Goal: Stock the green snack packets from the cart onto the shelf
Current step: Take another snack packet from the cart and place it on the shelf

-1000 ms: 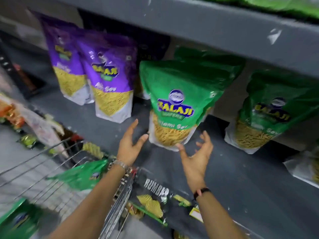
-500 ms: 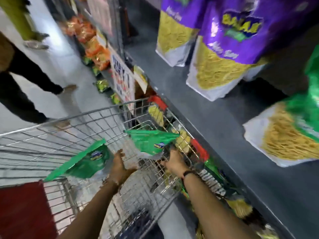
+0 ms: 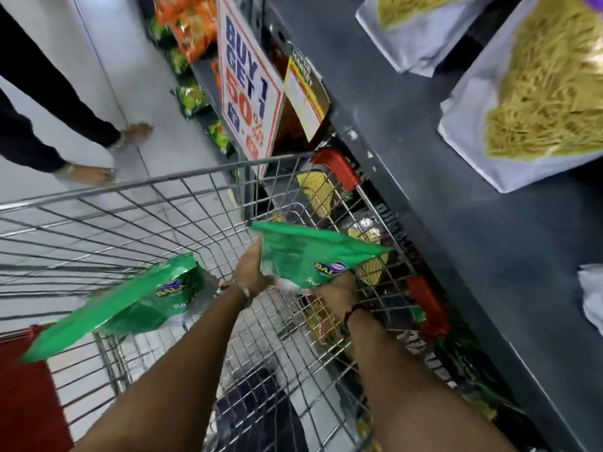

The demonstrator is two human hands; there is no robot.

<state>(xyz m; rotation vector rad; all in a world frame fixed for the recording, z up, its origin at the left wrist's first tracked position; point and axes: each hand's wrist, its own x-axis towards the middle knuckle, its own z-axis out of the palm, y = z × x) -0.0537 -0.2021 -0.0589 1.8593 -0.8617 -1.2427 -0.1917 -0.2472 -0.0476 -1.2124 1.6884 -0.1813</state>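
A green snack packet point(image 3: 306, 252) is held over the wire cart point(image 3: 137, 194), gripped from both sides. My left hand point(image 3: 251, 272) holds its left edge and my right hand point(image 3: 332, 290) clasps its lower right part. A second green packet point(image 3: 130, 308) lies tilted in the cart to the left, beside my left forearm. The dark grey shelf point(image 3: 440, 158) runs along the right, with the lower ends of white-bottomed snack bags point(image 3: 528, 102) standing on it.
A "Buy 1 Get 1" sign point(image 3: 249, 79) and a yellow tag hang off the shelf edge ahead of the cart. Snack packs fill the lower shelf beside the cart. A person's legs and sandalled feet point(image 3: 98, 148) stand on the floor at upper left.
My hands left the shelf and dropped into the cart. Both now grip a green packet, raised slightly from where it lay. My view swung down and left.
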